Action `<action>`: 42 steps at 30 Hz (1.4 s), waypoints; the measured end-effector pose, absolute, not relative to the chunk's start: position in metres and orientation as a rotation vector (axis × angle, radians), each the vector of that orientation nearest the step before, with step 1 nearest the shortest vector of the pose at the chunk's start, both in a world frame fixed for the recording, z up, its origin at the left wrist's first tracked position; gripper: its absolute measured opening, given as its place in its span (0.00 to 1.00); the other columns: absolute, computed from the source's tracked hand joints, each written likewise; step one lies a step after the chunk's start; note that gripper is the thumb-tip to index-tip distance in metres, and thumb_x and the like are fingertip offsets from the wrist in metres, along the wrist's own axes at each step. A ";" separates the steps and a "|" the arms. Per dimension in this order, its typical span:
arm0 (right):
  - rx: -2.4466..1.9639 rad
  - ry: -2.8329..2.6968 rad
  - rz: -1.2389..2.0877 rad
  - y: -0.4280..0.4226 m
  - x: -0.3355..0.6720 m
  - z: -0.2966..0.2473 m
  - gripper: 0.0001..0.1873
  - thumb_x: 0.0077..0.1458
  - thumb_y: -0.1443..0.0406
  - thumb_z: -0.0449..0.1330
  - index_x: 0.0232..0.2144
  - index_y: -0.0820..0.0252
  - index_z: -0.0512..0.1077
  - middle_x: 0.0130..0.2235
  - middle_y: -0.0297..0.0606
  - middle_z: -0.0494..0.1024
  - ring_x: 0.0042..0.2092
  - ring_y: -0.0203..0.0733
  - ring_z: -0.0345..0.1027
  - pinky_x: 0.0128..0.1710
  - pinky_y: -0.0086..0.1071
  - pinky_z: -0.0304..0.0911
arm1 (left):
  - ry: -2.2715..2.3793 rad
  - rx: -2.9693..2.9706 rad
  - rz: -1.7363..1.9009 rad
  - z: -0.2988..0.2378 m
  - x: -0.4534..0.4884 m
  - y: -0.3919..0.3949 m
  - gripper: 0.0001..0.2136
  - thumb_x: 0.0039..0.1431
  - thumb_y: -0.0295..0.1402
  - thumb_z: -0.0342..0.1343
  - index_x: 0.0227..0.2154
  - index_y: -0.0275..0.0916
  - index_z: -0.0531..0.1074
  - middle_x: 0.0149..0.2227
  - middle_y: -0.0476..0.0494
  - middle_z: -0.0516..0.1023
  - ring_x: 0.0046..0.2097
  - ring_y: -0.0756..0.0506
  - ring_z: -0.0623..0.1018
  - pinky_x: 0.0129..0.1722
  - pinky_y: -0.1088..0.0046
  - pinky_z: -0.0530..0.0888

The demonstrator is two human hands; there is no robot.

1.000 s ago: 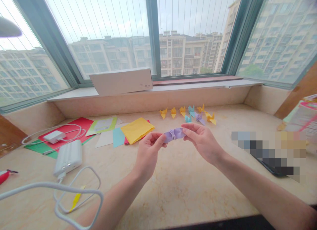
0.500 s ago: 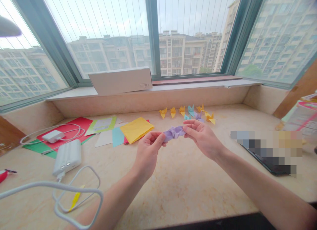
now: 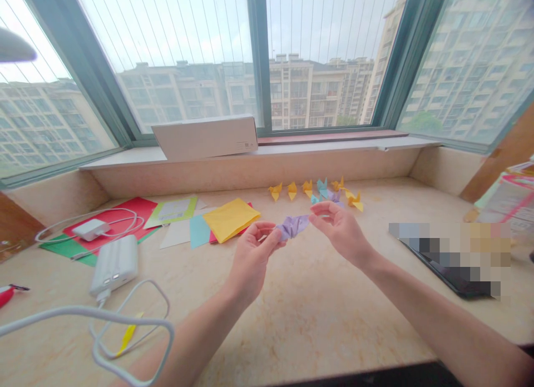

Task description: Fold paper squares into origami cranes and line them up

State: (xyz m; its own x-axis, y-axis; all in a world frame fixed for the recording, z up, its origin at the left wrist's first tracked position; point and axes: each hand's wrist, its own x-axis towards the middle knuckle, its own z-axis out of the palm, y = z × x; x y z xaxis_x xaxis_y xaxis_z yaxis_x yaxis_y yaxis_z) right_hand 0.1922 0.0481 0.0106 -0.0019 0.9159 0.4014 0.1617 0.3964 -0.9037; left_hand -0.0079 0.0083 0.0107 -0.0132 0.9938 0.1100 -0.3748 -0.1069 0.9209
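Observation:
A small purple folded paper figure [image 3: 293,226] is held above the beige stone counter [image 3: 317,314] in the middle of the view. My left hand [image 3: 250,258] pinches its left end between thumb and fingers. My right hand [image 3: 337,227] is at its right end, with thumb and fingertips curled together at the paper's tip. Behind the hands, a row of several small folded paper cranes [image 3: 319,190] in yellow, blue and purple stands near the back wall.
Coloured paper sheets [image 3: 231,218] lie at the left of centre. A white power bank [image 3: 114,263], a charger [image 3: 90,229] and looping white cables [image 3: 125,320] fill the left side. A white box [image 3: 205,137] stands on the window sill. A dark phone [image 3: 453,273] lies at the right.
The purple paper figure has tilted, its right end now higher. My right hand has shifted slightly up and loosened at that end, while my left hand keeps its pinch.

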 end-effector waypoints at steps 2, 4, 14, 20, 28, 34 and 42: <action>-1.003 -1.595 0.566 0.043 0.190 0.011 0.11 0.57 0.56 0.65 0.36 0.57 0.76 0.38 0.41 0.78 0.39 0.43 0.71 0.42 0.40 0.66 | 0.878 1.029 1.440 0.009 -0.007 0.008 0.17 0.51 0.35 0.69 0.41 0.38 0.70 0.31 0.52 0.77 0.36 0.50 0.79 0.42 0.72 0.76; -0.947 -1.711 0.492 0.036 0.186 0.012 0.10 0.58 0.56 0.64 0.38 0.56 0.76 0.36 0.40 0.78 0.38 0.44 0.70 0.41 0.40 0.66 | 0.878 1.069 1.416 0.008 -0.005 0.005 0.20 0.51 0.35 0.69 0.44 0.40 0.68 0.29 0.55 0.74 0.36 0.50 0.79 0.43 0.69 0.77; -0.798 -1.926 0.514 0.028 0.179 0.010 0.11 0.63 0.57 0.61 0.34 0.53 0.81 0.35 0.39 0.81 0.38 0.45 0.74 0.42 0.40 0.66 | 1.093 1.585 1.332 0.006 -0.006 0.001 0.15 0.58 0.39 0.63 0.47 0.43 0.74 0.37 0.45 0.75 0.39 0.45 0.78 0.29 0.76 0.75; -0.744 -1.992 0.491 0.030 0.183 0.010 0.11 0.62 0.56 0.62 0.35 0.52 0.82 0.35 0.39 0.83 0.37 0.45 0.74 0.43 0.41 0.65 | 1.144 1.826 1.363 0.008 -0.010 0.001 0.05 0.59 0.36 0.61 0.33 0.42 0.80 0.37 0.43 0.75 0.35 0.47 0.77 0.27 0.78 0.72; -0.814 -1.889 0.455 0.030 0.185 0.011 0.11 0.61 0.54 0.62 0.36 0.50 0.82 0.35 0.40 0.83 0.38 0.47 0.74 0.43 0.42 0.66 | 1.143 1.652 1.439 0.008 -0.009 0.002 0.09 0.59 0.41 0.62 0.32 0.39 0.78 0.34 0.44 0.77 0.35 0.46 0.77 0.27 0.77 0.71; -0.787 -1.858 0.615 0.029 0.187 0.015 0.16 0.61 0.51 0.61 0.33 0.54 0.82 0.35 0.41 0.83 0.39 0.47 0.75 0.42 0.40 0.67 | 1.139 1.504 1.407 0.006 -0.011 0.004 0.11 0.60 0.43 0.61 0.33 0.39 0.74 0.31 0.45 0.78 0.32 0.46 0.77 0.28 0.75 0.72; -0.921 -1.729 1.043 0.039 0.190 0.013 0.21 0.58 0.49 0.61 0.36 0.60 0.80 0.33 0.39 0.81 0.33 0.41 0.72 0.33 0.33 0.65 | 1.079 1.748 1.276 0.004 -0.006 -0.002 0.09 0.62 0.40 0.58 0.33 0.39 0.76 0.38 0.43 0.75 0.38 0.46 0.78 0.29 0.76 0.75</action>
State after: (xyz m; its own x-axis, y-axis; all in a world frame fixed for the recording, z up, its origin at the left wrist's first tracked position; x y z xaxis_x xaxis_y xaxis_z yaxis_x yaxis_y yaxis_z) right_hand 0.1899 0.0393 0.0134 -0.3278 0.8931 0.3080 0.1441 0.3695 -0.9180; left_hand -0.0057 -0.0018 0.0036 0.1644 0.9136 0.3719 0.2151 -0.4012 0.8904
